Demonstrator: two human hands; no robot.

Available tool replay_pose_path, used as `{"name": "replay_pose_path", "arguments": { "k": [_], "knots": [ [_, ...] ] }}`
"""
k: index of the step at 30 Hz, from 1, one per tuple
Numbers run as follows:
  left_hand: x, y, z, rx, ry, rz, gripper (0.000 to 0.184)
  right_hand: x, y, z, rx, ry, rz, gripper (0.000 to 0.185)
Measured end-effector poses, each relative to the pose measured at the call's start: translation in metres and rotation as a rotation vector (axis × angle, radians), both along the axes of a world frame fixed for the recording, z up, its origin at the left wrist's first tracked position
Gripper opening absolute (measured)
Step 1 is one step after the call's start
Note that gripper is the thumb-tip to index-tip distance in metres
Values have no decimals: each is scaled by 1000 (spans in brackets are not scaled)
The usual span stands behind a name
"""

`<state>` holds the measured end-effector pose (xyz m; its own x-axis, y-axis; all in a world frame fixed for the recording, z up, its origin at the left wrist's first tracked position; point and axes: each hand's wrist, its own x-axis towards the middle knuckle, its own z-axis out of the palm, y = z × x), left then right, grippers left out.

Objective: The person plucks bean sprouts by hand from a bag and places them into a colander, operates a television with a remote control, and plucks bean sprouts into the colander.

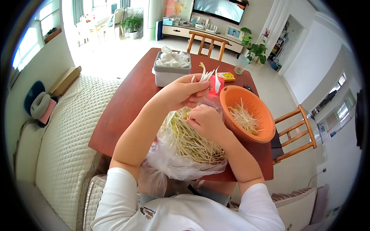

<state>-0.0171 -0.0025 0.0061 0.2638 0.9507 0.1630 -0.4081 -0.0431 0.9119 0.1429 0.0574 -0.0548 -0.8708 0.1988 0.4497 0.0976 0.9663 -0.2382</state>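
Observation:
My left hand (184,91) is closed around a small bunch of bean sprouts (205,75), whose white stems stick up past the fingers. Just below and to its right, my right hand (208,120) is held with its fingers curled together; what is between its fingertips is hidden. Beneath both hands, a large heap of bean sprouts (192,144) lies in an opened clear plastic bag (163,165) at the table's near edge. To the right, an orange colander (230,96) leans a little and holds a smaller pile of pale sprouts (244,119).
On the dark red table (123,104) stands a grey bin (171,79) lined with white plastic. Behind my hands are a pink packet (216,85), a small yellow dish (226,76) and a glass vase (241,64). Wooden chairs (296,133) stand at the right and far sides.

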Motion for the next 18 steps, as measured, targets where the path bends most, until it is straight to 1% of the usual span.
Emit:
{"name": "replay_pose_path", "arguments": {
  "k": [2,5,8,9,12,15,18],
  "knots": [
    [1,0,-1,-10,8,1,13,-10,0,-12,79,55,-4,20],
    [5,-2,0,-44,9,11,13,-19,-4,-22,108,70,-61,27],
    [7,-1,2,-46,21,7,13,-19,0,-27,140,58,-70,30],
    [5,0,0,-39,22,-6,13,-17,-2,-23,121,45,-113,24],
    [5,0,1,-37,33,2,13,-14,-4,-16,79,40,-115,18],
    [4,-1,2,-38,31,11,13,-11,0,-12,-29,114,-107,16],
    [0,-1,0,-11,-2,-5,13,0,3,13,-495,-107,-146,19]
  ]
}}
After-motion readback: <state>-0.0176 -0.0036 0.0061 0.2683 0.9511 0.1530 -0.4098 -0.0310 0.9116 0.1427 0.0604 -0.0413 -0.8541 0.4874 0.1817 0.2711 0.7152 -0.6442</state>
